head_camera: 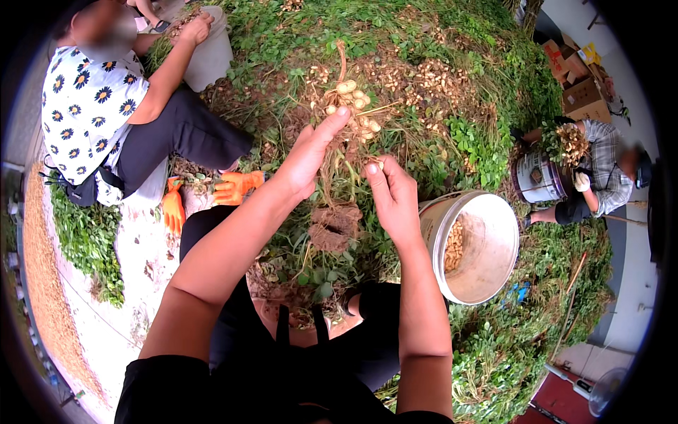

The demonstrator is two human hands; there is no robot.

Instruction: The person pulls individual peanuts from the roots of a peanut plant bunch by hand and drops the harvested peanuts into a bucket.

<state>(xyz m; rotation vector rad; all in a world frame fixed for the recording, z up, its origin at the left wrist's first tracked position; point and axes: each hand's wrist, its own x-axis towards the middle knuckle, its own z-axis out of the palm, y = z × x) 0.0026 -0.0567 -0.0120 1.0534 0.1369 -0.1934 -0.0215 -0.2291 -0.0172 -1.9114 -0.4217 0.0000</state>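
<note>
My left hand (310,151) grips the roots of a peanut plant, and a cluster of pale peanut pods (354,95) shows beyond its thumb. A thick brown stem (341,61) sticks up past the cluster. Close by on the right, my right hand (392,193) pinches a small piece, perhaps a pod, between thumb and index finger among the hanging roots. Below both hands is a brown, soil-like lump (333,228); whether it hangs from the roots is unclear. A white plastic bucket (490,259) tilts beside my right forearm, with loose peanuts (454,246) inside.
Uprooted peanut plants (476,344) cover the ground, with scattered pods (439,77) ahead. Orange gloves (238,186) lie at left. One person (95,100) sits left at a pale bucket (209,58); another (609,169) sits right, holding a plant over a bucket (540,177). Cardboard boxes (585,100) stand behind.
</note>
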